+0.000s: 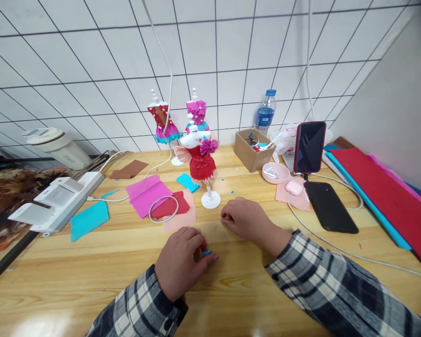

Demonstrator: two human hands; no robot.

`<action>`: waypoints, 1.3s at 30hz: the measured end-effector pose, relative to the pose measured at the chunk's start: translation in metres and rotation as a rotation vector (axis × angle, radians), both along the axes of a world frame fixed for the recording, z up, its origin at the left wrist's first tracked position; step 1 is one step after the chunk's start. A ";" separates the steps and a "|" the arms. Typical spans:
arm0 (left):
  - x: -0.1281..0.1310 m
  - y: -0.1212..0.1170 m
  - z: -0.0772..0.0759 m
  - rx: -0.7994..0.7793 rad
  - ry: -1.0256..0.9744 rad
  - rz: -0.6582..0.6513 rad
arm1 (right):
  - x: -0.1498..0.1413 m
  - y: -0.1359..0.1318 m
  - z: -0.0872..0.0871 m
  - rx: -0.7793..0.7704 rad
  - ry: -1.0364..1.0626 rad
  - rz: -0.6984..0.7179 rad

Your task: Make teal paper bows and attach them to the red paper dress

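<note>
My left hand (182, 261) rests low over the wooden table, its fingers curled round a small scrap of blue crepe paper (207, 252) that peeps out beside the thumb. To its right, my right hand (247, 219) is closed with the fingertips down near the tabletop; whatever it pinches, if anything, is hidden. Just beyond both hands stands a small white dress-form stand (211, 200) wearing a red paper dress (202, 168) with a magenta flower (209, 147). Behind it are two more dressed mini mannequins, one in magenta (196, 112), one in red and brown (163, 121).
Paper sheets in magenta (149, 194), red (175, 206) and blue (90, 220) lie left, with a white ring (163, 209). A power strip (73, 199) is far left. Rightward are a cardboard box (250, 157), pink dish (276, 173), bottle (265, 112), phones (331, 206) and cables.
</note>
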State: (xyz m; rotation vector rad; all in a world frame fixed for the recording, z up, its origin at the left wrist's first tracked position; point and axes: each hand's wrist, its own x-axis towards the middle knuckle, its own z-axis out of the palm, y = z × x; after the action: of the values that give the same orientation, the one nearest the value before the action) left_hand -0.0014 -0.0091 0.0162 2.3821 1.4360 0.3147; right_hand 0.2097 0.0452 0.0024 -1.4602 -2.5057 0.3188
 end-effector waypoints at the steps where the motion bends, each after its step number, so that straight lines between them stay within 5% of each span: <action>1: 0.000 0.000 0.001 0.000 0.000 0.002 | 0.000 0.001 -0.001 -0.012 0.015 0.001; 15: -0.004 -0.002 -0.004 -0.015 -0.235 0.020 | -0.002 -0.004 0.001 -0.183 0.598 -0.086; 22: -0.004 -0.002 -0.004 -0.022 -0.290 0.041 | 0.006 -0.006 -0.009 -0.145 0.511 -0.189; 33: 0.003 -0.005 -0.003 -0.092 -0.204 0.042 | 0.032 0.052 -0.001 0.002 0.074 -0.312; 39: 0.001 -0.003 -0.008 -0.060 -0.265 0.016 | 0.030 0.061 -0.012 -0.009 0.058 -0.295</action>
State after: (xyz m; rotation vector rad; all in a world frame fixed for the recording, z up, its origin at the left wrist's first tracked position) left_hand 0.0000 -0.0124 0.0085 2.1863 1.3227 0.5601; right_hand 0.2399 0.1064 -0.0097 -1.7671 -2.2050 0.3134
